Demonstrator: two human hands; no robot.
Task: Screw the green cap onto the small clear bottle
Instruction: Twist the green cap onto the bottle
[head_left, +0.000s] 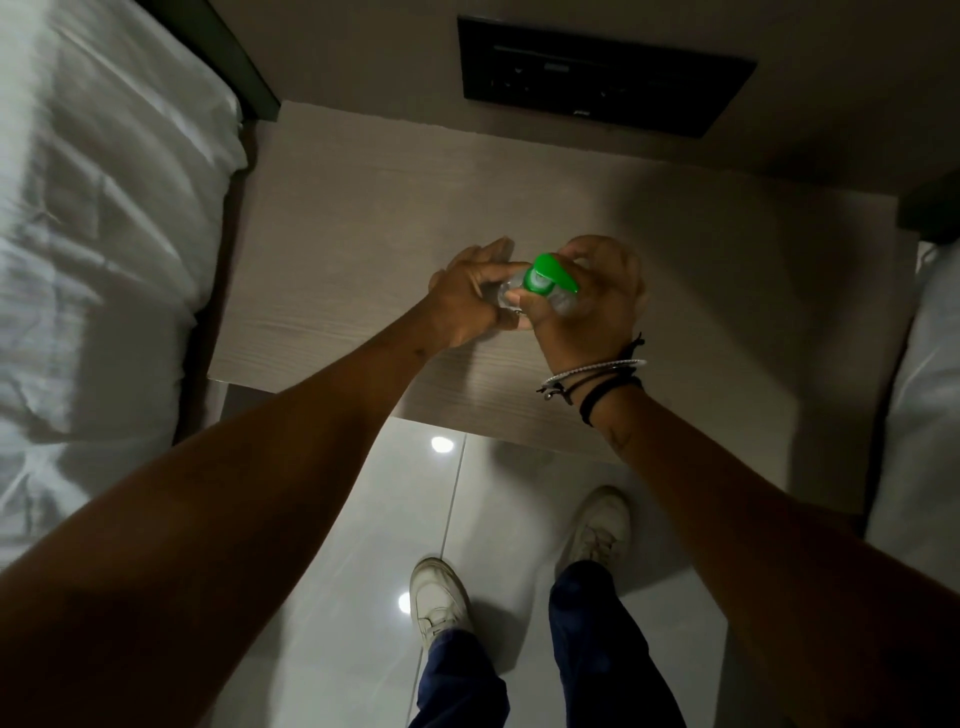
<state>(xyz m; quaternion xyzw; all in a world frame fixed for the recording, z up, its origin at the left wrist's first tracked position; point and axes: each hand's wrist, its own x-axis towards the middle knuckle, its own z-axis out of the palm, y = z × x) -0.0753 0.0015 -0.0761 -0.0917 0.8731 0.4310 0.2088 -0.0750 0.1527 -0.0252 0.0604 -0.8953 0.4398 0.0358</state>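
Above the light wooden nightstand (332, 218) I hold a small clear bottle (563, 306) with a green flip-top cap (548, 275) on its neck, the lid flipped open. My right hand (592, 301) wraps around the bottle's body from the right. The fingers of my left hand (467, 296) pinch the green cap at the bottle's neck from the left. Most of the clear bottle is hidden behind my fingers.
A bed with white sheets (93, 234) lies at the left, another white bed edge (924, 415) at the right. A black wall panel (602, 73) sits above the nightstand. Below are glossy floor tiles (363, 519) and my white shoes (436, 597).
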